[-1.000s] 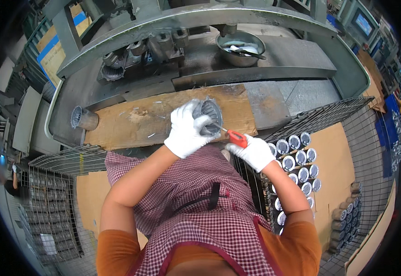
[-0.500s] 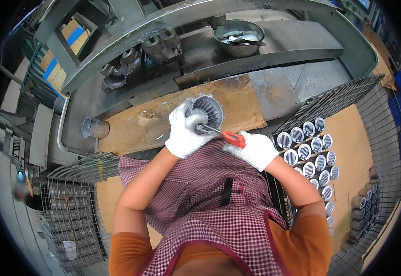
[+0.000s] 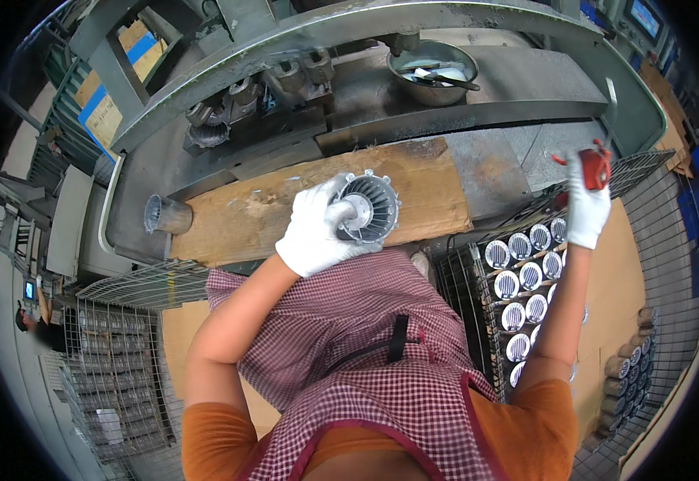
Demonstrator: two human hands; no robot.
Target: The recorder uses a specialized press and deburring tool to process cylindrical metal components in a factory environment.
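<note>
Holding a round gray metal cup [image 3: 379, 204], the left hand [image 3: 313, 228] wraps around its left side, thumb over the open end with the fins. The cup is just over the front of a brown board [image 3: 253, 212]. Far to the right, the right hand [image 3: 588, 212] meets a red thing [image 3: 595, 168]; it's too blurry to tell if it's gripped.

two near hands [image 3: 313, 228] [image 3: 588, 210], one bowl [image 3: 432, 94], one apron [image 3: 357, 321] (metal cups [image 3: 380, 207]: over twelve)
</note>
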